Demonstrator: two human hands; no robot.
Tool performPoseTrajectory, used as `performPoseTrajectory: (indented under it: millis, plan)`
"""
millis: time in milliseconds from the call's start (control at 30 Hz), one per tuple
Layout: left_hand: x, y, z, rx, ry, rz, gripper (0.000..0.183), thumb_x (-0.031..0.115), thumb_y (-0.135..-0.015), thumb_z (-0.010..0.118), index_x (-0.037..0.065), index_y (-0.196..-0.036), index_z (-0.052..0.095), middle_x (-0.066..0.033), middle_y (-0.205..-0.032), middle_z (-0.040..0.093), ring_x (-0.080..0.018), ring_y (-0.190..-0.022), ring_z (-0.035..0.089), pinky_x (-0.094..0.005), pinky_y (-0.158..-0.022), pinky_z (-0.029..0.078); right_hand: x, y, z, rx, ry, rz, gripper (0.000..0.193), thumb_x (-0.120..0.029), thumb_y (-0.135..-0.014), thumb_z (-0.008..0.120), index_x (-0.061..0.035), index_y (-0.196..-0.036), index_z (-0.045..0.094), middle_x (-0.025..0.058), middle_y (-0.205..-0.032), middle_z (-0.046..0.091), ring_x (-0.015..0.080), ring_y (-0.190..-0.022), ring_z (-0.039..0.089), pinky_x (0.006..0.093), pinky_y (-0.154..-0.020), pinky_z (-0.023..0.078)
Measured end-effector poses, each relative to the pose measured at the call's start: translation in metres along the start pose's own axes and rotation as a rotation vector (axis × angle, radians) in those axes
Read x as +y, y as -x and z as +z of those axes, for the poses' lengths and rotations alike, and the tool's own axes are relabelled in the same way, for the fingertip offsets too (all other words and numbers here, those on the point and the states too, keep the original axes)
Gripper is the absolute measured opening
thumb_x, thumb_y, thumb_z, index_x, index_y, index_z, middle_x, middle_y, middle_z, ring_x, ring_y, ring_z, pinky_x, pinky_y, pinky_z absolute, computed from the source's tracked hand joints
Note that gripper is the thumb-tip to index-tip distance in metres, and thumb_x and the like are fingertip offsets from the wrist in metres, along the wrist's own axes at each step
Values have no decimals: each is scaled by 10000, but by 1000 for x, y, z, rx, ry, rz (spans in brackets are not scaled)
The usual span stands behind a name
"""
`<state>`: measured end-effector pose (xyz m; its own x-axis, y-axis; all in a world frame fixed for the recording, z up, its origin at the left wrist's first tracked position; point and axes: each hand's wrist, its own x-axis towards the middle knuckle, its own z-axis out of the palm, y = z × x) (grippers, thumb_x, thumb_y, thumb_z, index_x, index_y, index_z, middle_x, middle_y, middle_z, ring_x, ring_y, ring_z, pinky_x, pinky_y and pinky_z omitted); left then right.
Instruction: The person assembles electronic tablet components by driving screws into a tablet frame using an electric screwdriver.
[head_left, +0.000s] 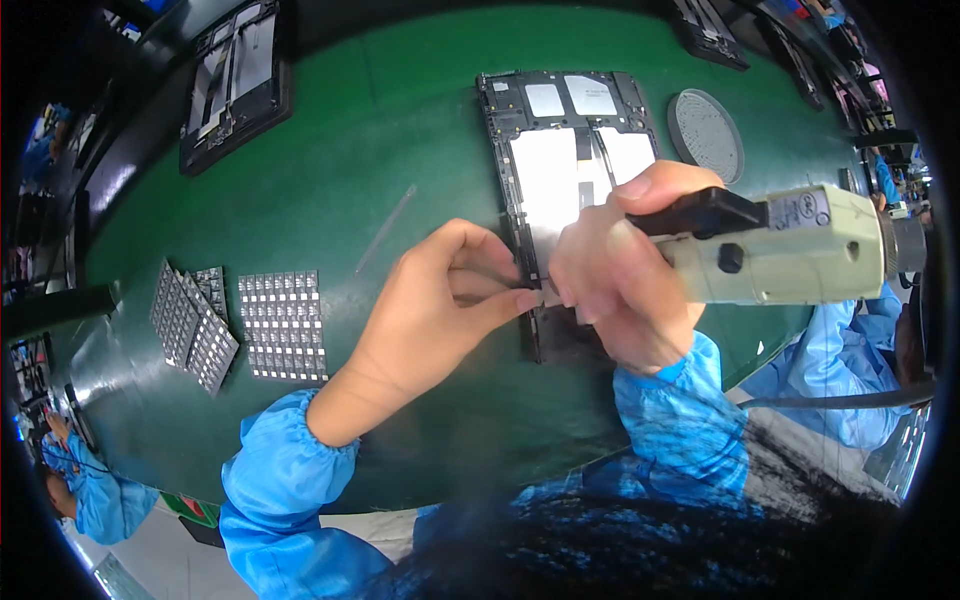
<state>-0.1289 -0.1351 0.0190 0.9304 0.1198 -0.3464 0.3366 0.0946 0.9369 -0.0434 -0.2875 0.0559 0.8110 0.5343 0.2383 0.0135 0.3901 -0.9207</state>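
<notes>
The dark-framed flat device [548, 185] lies on the green table [350, 100] straight ahead of the person, its long axis running away from them, the far end leaning a little to the left. The left hand [400, 310] comes to its near left edge from the side, thumb and forefinger drawn narrow there; whether they pinch anything I cannot tell. The right hand [640, 285] is the nearer of the two — it sits right over the near part of the frame, wrapped around a pale green power tool [785, 265] with a black lever. The tool's body points out to the right; its working end is hidden behind the fingers, so contact with the device stays unclear to me.

Counting up: one device under the hands, one similar unit [235, 90] at the far left, two more dark units [712, 32] at the far right. One round dish [706, 135] stands just beyond the device's right edge, and one thin clear strip [386, 230] lies left of it. Of the gridded sheets [282, 325], one lies flat alone — at least three others overlap beside it.
</notes>
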Motion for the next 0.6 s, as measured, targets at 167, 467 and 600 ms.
performPoseTrajectory:
  millis: [167, 467, 600]
  plan:
    - [15, 3, -16, -110, -9, -79, 301, -45, -823, 704, -55, -1084, 556, -136, -941, 693, -177, -893, 691, -269, -785, 543, 1, -1, -5, 41, -4, -3, 264, -22, -878, 594, -63, -1117, 489, 47, -754, 509, 102, -561, 474, 259, -523, 414]
    - [7, -5, -24, 101, -230, 108, 149, -39, -841, 670, -31, -990, 664, -101, -904, 717, -149, -771, 705, -248, -679, 555, 1, -2, -9, 126, -45, -24, 269, 42, -817, 646, -18, -1066, 564, 84, -871, 605, 106, -644, 558, 243, -574, 455]
    - [13, -4, -21, 19, -282, 44, 130, -81, -851, 650, -50, -976, 665, -71, -972, 682, -130, -877, 680, -237, -769, 550, 0, -2, -10, 167, -61, -38, 272, 63, -796, 663, -3, -1049, 589, 96, -910, 637, 107, -672, 586, 238, -591, 469]
